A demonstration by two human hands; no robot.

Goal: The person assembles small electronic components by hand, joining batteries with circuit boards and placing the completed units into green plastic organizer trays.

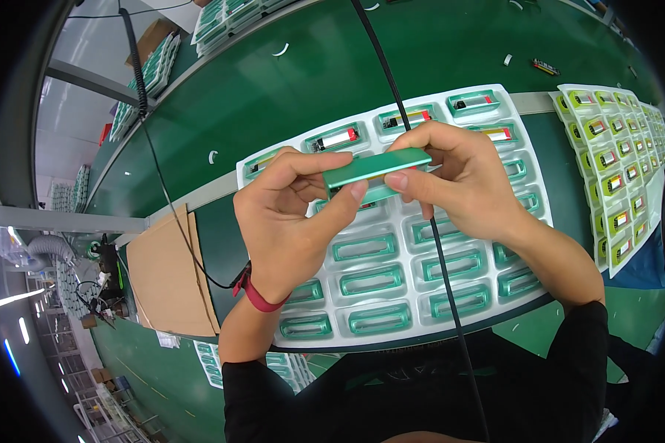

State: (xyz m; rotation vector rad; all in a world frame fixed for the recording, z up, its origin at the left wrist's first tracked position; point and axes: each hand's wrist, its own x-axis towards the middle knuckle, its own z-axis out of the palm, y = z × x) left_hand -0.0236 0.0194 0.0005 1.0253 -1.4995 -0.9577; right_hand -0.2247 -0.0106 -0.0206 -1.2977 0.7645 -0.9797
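Note:
Both hands hold one flat green metal casing [377, 167] above a white moulded tray [528, 159]. My left hand [288, 221] pinches its left end between thumb and forefinger; a red band sits on that wrist. My right hand [458, 181] grips the right end, thumb underneath. The tray lies on a green belt surface and holds several green rectangular frames [372, 281] in its pockets. A few pockets along its far row hold small battery cells [338, 139] with red ends.
A second white tray [646, 188] with several yellow-green framed cells lies at the right. A brown cardboard sheet [166, 277] lies at the left. A black cable [451, 295] crosses the tray from top to bottom. Stacked trays [229, 18] sit beyond the belt.

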